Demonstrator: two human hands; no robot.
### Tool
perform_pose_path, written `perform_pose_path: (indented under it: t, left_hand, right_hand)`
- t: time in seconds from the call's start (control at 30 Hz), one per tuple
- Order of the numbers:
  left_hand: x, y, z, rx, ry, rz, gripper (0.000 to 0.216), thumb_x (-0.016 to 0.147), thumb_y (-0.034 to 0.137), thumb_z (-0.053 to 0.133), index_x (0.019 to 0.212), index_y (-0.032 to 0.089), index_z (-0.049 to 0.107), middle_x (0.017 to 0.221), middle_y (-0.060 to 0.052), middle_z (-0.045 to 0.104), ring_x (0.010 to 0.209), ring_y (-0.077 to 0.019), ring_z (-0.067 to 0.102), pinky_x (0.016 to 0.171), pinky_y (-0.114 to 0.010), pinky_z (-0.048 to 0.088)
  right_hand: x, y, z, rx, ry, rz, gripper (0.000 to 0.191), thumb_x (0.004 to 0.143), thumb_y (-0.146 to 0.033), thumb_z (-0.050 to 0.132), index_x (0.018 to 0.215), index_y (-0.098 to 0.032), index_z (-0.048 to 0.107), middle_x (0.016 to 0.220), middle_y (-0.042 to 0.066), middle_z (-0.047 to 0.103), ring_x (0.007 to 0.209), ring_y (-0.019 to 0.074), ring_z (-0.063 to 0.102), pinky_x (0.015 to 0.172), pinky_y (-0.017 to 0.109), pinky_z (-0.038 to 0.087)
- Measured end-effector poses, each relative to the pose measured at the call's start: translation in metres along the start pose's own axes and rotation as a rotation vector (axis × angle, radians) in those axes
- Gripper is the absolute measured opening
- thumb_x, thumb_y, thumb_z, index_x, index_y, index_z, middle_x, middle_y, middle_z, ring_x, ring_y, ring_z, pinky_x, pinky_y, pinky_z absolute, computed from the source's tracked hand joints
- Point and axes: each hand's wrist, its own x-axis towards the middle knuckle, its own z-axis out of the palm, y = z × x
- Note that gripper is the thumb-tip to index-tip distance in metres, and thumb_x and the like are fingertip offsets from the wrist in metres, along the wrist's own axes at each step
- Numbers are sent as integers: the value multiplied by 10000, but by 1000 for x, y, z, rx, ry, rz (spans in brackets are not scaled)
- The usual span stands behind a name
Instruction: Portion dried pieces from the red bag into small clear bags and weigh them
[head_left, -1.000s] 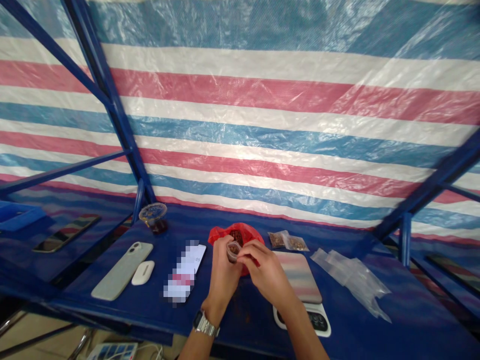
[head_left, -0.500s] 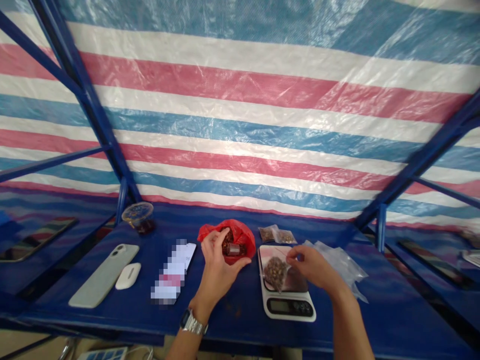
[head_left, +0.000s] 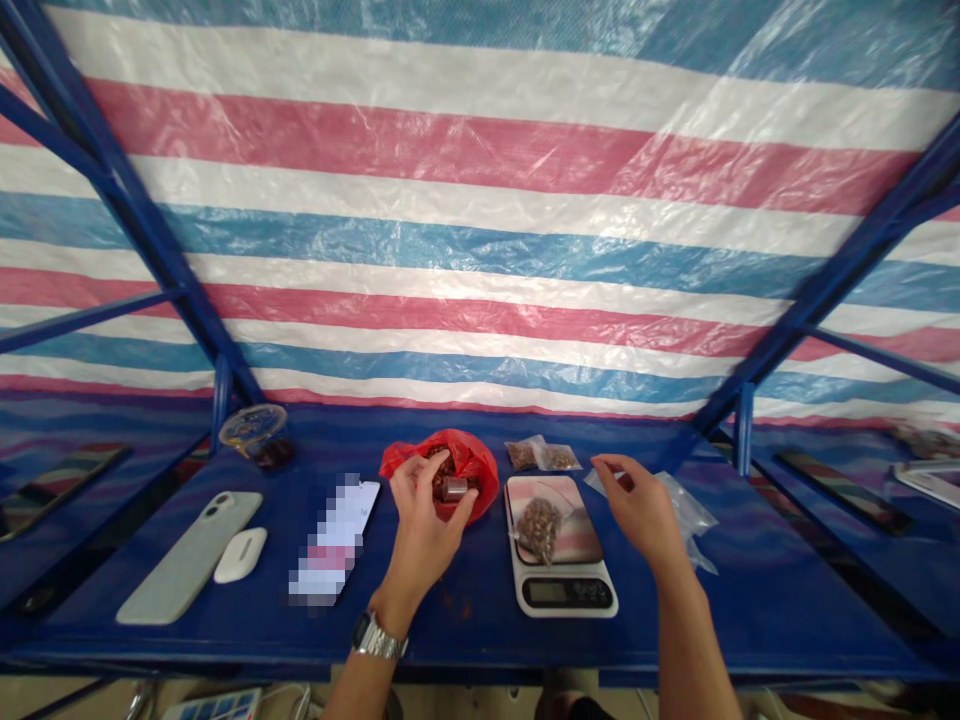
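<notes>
My left hand [head_left: 421, 517] curls round a small cup [head_left: 453, 489] at the mouth of a red plastic bag [head_left: 474, 463] filled with brown pieces. A small clear bag of brown pieces [head_left: 538, 524] lies on the plate of a white kitchen scale [head_left: 561, 590]. My right hand [head_left: 639, 505] hovers just right of the scale, fingers loosely apart and holding nothing. Both hands are over the blue table [head_left: 465, 620].
Two filled small bags [head_left: 541, 456] lie behind the scale. A heap of empty clear bags [head_left: 686, 513] sits under my right hand. To the left are a phone [head_left: 333, 540], a white earbud case [head_left: 240, 555], a second phone face down [head_left: 187, 555] and a lidded cup [head_left: 257, 434].
My right hand carried the filled small bag onto the scale, let it go and drew away to the right. My left hand kept the small cup at the red bag.
</notes>
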Motion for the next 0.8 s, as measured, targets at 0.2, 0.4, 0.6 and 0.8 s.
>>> perform_pose_path:
  t: [0.2, 0.4, 0.6, 0.8]
  left_hand:
    - [2, 5, 2, 22, 29, 25, 504, 944, 347, 658, 1421, 291, 504, 1322, -124, 444, 1299, -304, 463, 1121, -543, 433]
    - [0, 6, 4, 44, 20, 44, 463, 959, 333, 637, 1403, 292, 515, 1302, -121, 446, 1273, -297, 472, 1109, -536, 438]
    - [1, 3, 3, 54, 20, 61, 445, 959, 325, 633, 1390, 289, 532, 1313, -123, 456, 1278, -297, 484, 1092, -518, 458]
    - [0, 10, 6, -6, -65, 88, 276, 980, 305, 600, 1252, 274, 624, 1192, -97, 575, 1167, -269, 555, 1061, -480, 474]
  right_hand:
    - [-2, -7, -3, 8, 27, 10, 525, 871, -633, 557, 988, -169, 773, 889, 113, 776, 604, 201, 583, 655, 349, 480]
    - [-3, -16, 4, 34, -44, -41, 500, 879, -616, 548, 948, -179, 779, 853, 106, 766, 618, 205, 575, 665, 350, 482]
    - [-9, -14, 12, 26, -244, -113, 386, 903, -513, 564, 941, -211, 802, 859, 81, 745, 736, 226, 632, 753, 362, 508]
    - [-17, -7, 16, -20, -455, -107, 244, 853, -395, 634, 854, -231, 813, 801, 45, 696, 728, 217, 636, 729, 344, 497]
